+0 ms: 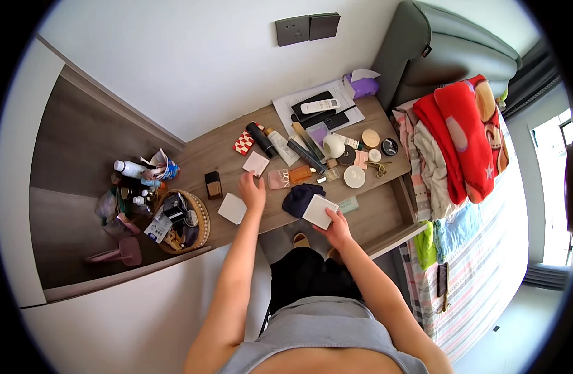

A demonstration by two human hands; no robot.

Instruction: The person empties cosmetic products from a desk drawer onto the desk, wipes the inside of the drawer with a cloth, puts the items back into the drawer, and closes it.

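Note:
My left hand (253,192) reaches over the desk, its fingertips closed on the lower edge of a pale pink square box (256,163). A white square box (233,208) lies just below and left of that hand. My right hand (336,229) grips another white square box (320,211) by its lower right corner, over the front edge of the desk near the drawer. A dark blue cloth item (299,199) lies to its left. Between the hands are a pink box with lettering (278,179) and an amber bottle (301,174).
The desk holds cosmetic tubes (281,146), a white round jar (354,176), a remote (319,106) on papers and a purple tissue pack (363,84). An open drawer (383,221) juts out at right. A filled woven basket (203,218) stands left; a bed with a red blanket (464,137) stands right.

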